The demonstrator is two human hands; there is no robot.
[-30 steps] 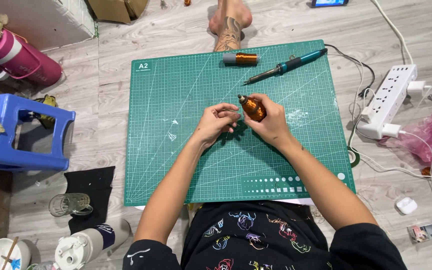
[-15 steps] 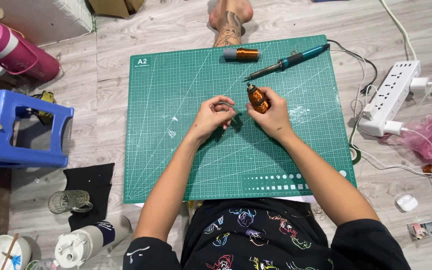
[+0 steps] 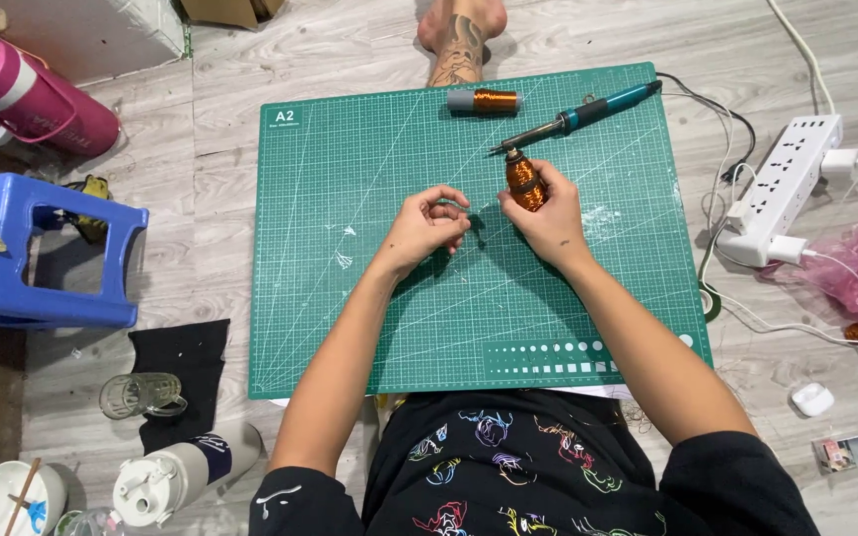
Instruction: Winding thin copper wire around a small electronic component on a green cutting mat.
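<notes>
The right hand (image 3: 548, 213) is closed around a small copper-wire coil spool (image 3: 525, 182), holding it upright over the green gridded cutting mat (image 3: 369, 288), just above centre. At its nine o'clock the left hand (image 3: 427, 226) is narrowed to a pinch, fingertips together; whether a thin wire runs between them is too fine to tell. A second copper-wound spool with a grey end (image 3: 486, 100) lies at twelve o'clock near the mat's far edge, and a teal-handled soldering iron (image 3: 578, 117) lies untouched at one o'clock. Judging by that, the wire is being handled and no soldering has begun
</notes>
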